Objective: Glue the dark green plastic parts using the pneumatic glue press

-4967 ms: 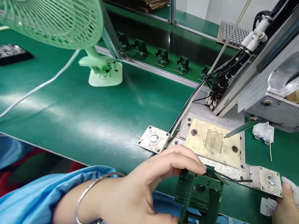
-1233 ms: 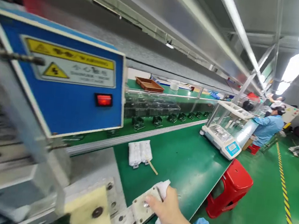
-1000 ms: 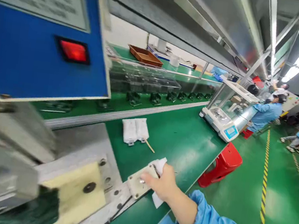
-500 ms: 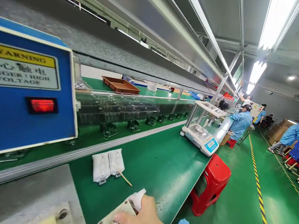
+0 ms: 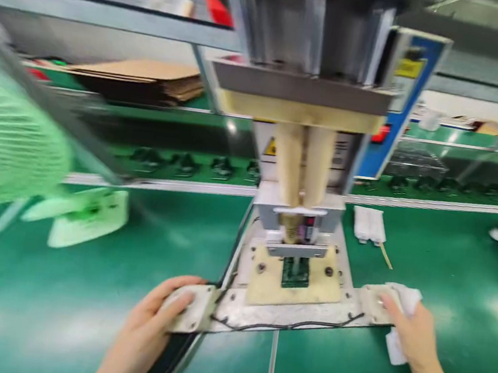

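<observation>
In front of me stands a press [image 5: 301, 90] with two cream-coloured posts above a base. My left hand [image 5: 148, 325] grips the left button box [image 5: 200, 310] of the base, its thumb lying on the top. At the other side my right hand [image 5: 416, 334] has its thumb on the right button box [image 5: 373, 304], its fingers wrapped round a white cloth-like piece [image 5: 405, 298] that pokes out above and below. A dark green part [image 5: 294, 280] sits on the cream plate [image 5: 264, 288] under the press head, touched by neither hand.
Left is a green fan [image 5: 9, 139]. White packets [image 5: 369, 224] with a thin stick [image 5: 385, 256] lie right of the press. A blue control box [image 5: 419, 80] hangs behind it. Cardboard sheets [image 5: 131, 69] rest on the back shelf. A black cable [image 5: 286, 325] crosses the base.
The view has swung left from the aisle and scale to the press. My left hand now shows, on its button box. My right hand is still at the right box with the white piece.
</observation>
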